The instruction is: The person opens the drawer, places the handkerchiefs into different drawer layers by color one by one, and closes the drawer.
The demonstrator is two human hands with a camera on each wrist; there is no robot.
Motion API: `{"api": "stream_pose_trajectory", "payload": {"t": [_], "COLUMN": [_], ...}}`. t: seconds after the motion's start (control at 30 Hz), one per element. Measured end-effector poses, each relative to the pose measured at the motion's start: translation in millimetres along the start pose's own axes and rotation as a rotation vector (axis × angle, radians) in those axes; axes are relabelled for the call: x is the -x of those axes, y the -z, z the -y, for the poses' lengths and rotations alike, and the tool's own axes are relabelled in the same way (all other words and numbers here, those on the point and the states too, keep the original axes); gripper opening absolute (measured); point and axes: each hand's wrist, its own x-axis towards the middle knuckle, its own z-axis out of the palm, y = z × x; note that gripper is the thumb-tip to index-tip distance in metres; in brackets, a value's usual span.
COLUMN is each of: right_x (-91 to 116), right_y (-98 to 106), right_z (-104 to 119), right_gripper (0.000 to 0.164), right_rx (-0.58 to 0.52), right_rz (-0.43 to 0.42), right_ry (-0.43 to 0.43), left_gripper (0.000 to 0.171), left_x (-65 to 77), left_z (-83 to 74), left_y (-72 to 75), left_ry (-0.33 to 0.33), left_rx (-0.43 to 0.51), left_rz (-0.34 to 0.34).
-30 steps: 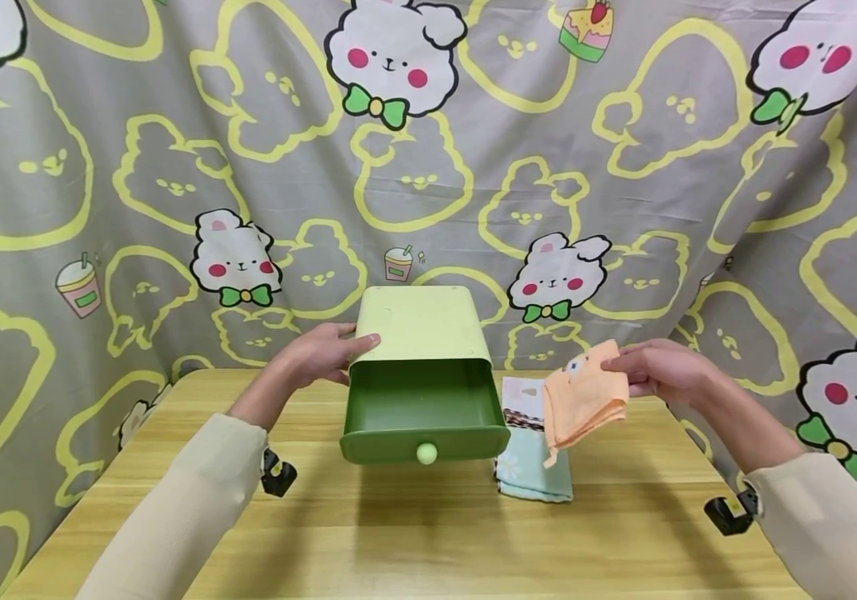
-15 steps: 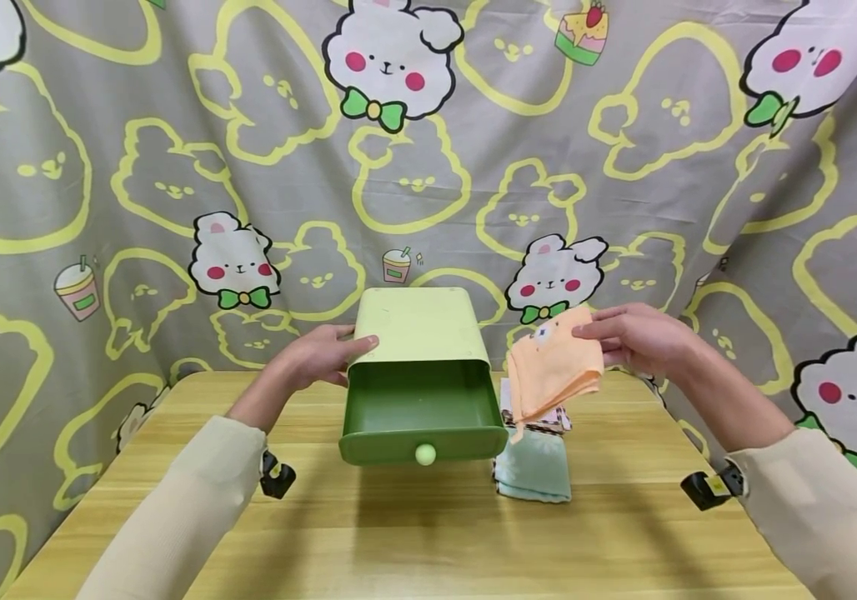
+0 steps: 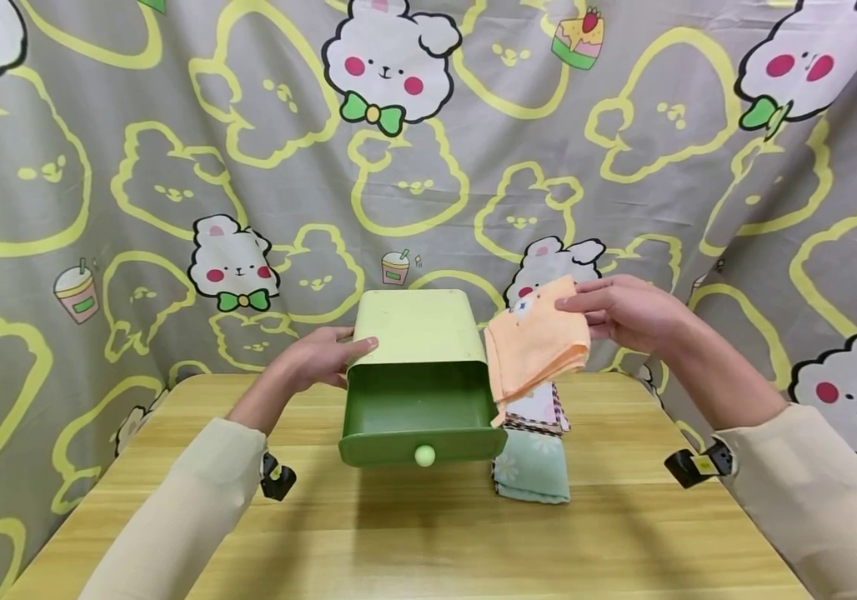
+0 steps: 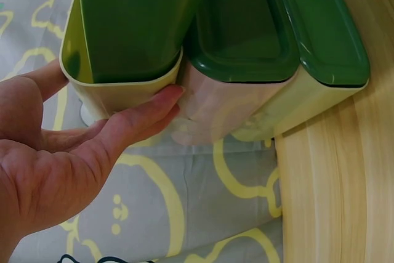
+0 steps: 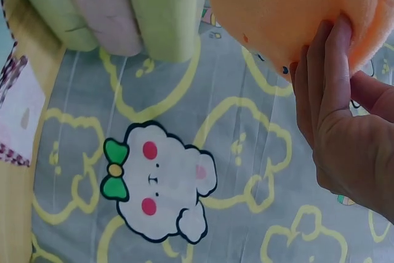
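A small drawer cabinet (image 3: 417, 325) with a pale yellow-green top stands at the table's middle, its green top drawer (image 3: 421, 446) pulled out and bare inside. My left hand (image 3: 319, 357) holds the cabinet's upper left side, thumb over the top and fingers along the side wall. To its right, my right hand (image 3: 627, 310) pinches a folded orange washcloth (image 3: 537, 337) with an animal face by its edge, in the air beside the cabinet. The cloth's lower corner overlaps the drawer's right edge in the head view. In the left wrist view, two shut drawers (image 4: 246, 23) show below the open one.
Right of the cabinet lie a folded mint washcloth (image 3: 533, 467) with flowers and a white-and-pink cloth (image 3: 541, 408) with a checked edge. All stand on a wooden table (image 3: 428, 550). A patterned grey curtain (image 3: 428, 183) hangs behind.
My right hand has lifted and moved left with the orange washcloth, from over the other cloths to beside the cabinet. My left hand and the open drawer have stayed put.
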Motion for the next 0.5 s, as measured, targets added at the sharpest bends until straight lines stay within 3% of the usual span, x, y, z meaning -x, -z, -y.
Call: {"api": "stream_pose_trajectory", "payload": {"t": [0.23,0.5], "right_x": [-8.4,-22.0], "right_y": [-12.5,-42.7], "right_z": [1.2,3.3], "right_gripper": [0.054,0.05], "right_rx": [-0.045,-0.064], "right_rz": [0.041,0.056], "right_ry": [0.031,0.041], "left_gripper": [0.076,0.075], "left_x": [-0.5,-0.2], "left_z": [-0.5,0.2], "left_y": [0.3,0.3], "left_ry": [0.006,0.008], "left_rx": [0.004,0.012], "left_rz": [-0.003,-0.003]}}
